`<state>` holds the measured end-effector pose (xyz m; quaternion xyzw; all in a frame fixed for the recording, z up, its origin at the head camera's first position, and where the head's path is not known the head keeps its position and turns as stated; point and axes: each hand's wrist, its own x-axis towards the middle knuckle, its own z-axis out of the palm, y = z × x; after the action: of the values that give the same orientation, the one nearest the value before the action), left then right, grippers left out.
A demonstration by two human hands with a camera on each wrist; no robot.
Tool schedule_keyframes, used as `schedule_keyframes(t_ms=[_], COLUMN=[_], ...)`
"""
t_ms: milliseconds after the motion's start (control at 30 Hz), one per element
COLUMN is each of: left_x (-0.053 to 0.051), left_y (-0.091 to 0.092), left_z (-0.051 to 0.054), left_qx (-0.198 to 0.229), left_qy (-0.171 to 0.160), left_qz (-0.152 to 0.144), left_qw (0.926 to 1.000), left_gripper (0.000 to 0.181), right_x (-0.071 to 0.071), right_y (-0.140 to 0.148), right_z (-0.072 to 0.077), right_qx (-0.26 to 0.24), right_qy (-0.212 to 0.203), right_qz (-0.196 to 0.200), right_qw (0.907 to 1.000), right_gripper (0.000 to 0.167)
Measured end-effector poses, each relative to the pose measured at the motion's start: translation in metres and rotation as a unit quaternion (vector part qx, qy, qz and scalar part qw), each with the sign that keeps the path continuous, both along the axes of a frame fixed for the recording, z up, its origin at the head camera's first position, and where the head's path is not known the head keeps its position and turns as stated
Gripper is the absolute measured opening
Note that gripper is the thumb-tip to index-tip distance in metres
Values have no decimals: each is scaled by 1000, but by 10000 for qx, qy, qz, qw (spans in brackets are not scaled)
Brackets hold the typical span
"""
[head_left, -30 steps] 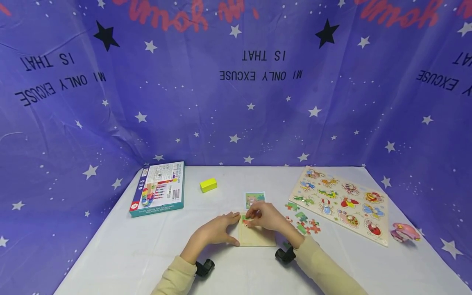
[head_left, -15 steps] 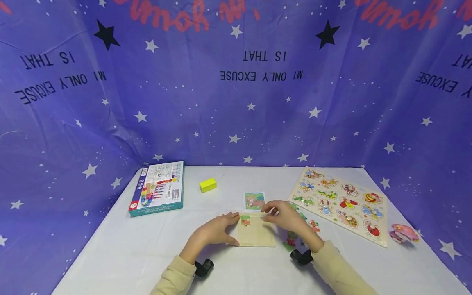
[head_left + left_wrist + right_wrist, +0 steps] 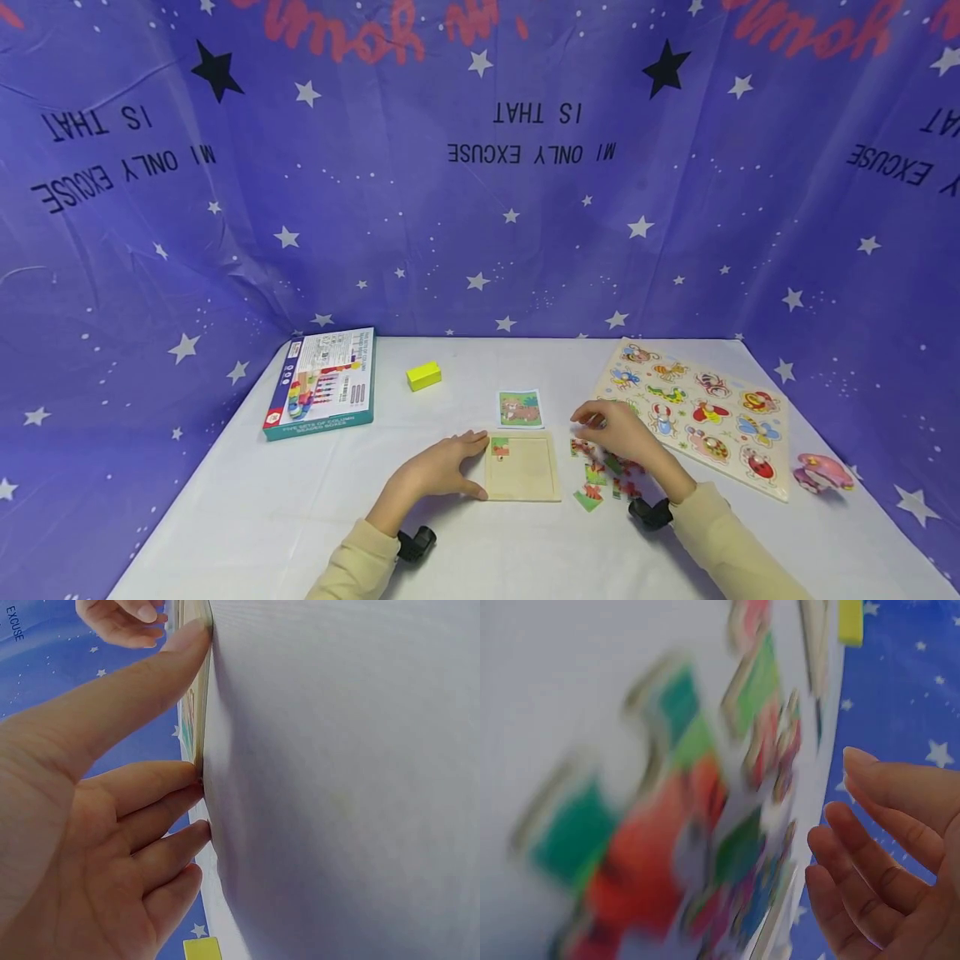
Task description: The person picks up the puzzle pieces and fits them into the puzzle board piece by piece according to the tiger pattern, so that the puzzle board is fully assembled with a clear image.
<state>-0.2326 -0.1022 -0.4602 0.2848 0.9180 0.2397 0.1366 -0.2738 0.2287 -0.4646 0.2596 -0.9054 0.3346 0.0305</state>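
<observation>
A square wooden puzzle tray lies flat on the white table, with one small red and green jigsaw piece in its top left corner. My left hand rests at the tray's left side. In the left wrist view its thumb and fingertips touch the tray's edge, spread apart. My right hand hovers over loose jigsaw pieces right of the tray. The right wrist view shows its fingers loosely bent with nothing between them. A picture card of a brown bear lies just beyond the tray.
A wooden insect peg puzzle board lies at the right, with a pink toy beside it. A yellow block and a teal-edged box are at the back left. A purple starred cloth hangs around the table.
My right hand has left the tray's top left corner and moved right over the loose pieces, uncovering the piece in the tray. The left hand has stayed at the tray's edge.
</observation>
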Motion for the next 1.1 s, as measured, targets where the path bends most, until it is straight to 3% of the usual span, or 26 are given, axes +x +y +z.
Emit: schedule_keyframes(t_ms=[267,467,1100], left_x=[0,-1,-1], left_y=[0,0,1], left_z=[-1,-2,-1], left_qx=[-12,-54,-55], left_qy=[-49,-13,-42], left_qz=[53,41,70], left_qw=[10000,10000,10000], left_gripper=[87,87,87], right_x=[-14,-21,-24], right_y=[24,31,30], right_z=[-9,-12,-8], right_qx=[191,277,577], right_qy=[-142,-46,-123], right_qz=[-297,-199,-97], right_qw=[9993,9994,9982], right_gripper=[21,25,27])
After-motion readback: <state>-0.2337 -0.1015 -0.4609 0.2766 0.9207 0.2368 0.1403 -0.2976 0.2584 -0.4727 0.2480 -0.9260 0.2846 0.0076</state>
